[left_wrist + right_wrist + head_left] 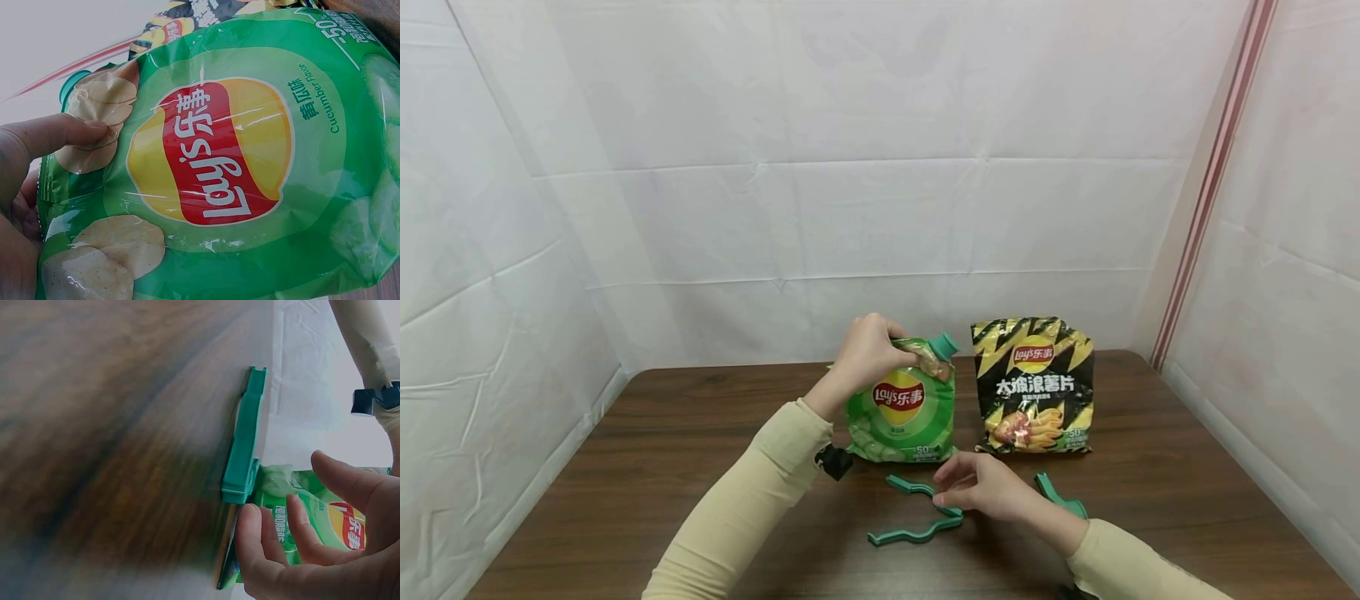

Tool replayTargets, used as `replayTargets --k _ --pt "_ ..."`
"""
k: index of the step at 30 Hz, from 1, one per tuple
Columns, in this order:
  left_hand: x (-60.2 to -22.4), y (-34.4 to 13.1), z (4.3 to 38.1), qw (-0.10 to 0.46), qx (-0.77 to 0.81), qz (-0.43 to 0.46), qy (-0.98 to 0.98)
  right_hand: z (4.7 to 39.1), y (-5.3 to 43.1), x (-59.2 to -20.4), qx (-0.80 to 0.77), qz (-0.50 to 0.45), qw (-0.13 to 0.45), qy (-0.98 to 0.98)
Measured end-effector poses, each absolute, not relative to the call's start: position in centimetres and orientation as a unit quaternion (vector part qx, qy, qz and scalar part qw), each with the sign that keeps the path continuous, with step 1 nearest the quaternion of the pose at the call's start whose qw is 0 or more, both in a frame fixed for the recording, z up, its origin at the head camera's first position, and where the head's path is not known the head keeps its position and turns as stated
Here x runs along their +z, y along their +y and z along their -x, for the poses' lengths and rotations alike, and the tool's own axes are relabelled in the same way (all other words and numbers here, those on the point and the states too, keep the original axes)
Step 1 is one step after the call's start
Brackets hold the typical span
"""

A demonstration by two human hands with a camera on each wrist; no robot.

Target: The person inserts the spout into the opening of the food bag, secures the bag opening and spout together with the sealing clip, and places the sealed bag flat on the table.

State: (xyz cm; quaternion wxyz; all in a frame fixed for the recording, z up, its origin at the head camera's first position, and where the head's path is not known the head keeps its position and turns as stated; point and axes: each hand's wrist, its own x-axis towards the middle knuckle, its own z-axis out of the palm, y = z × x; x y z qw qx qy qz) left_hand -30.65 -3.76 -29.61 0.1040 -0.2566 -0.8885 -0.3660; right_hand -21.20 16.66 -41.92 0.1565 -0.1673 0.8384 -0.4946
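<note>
My left hand (868,354) pinches the top edge of a green Lay's chip bag (898,417), which stands upright at the back of the table. The thumb lies on the bag's front in the left wrist view, and the other fingers are hidden behind it. A teal cap (943,347) sticks out at the bag's upper right corner. In front of the bag lies a green bag clip (917,533), its two wavy arms spread apart. Beside the clip's joined end hovers my right hand (981,485), fingers loosely bent and apart, with nothing between them in the right wrist view.
A black and yellow Lay's bag (1033,387) stands upright right of the green one. Partly behind my right forearm lies another green plastic piece (1060,497). White sheeting (880,208) walls the brown wooden table (700,450) at the back and sides.
</note>
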Motion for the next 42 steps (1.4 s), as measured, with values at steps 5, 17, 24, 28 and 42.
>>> replayTargets --k 5,17,24,28,42 --pt "-29.56 -3.81 30.65 0.099 -0.372 0.255 -0.887 20.97 16.96 -42.18 -0.499 0.167 0.169 0.833" --pt "-29.58 -3.70 30.56 0.101 -0.366 0.253 -0.890 21.00 16.77 -42.65 -0.466 0.211 0.197 0.836" --pt "-29.64 -3.64 30.50 0.093 -0.372 0.252 -0.889 20.98 16.70 -42.88 -0.417 0.221 0.204 0.858" --pt "-29.68 -3.66 30.53 0.093 -0.373 0.253 -0.888 20.96 16.62 -42.87 -0.380 0.235 0.193 0.874" --pt "-29.68 -3.55 30.69 0.100 -0.373 0.250 -0.888 20.59 16.43 -42.67 -0.325 0.266 0.121 0.900"
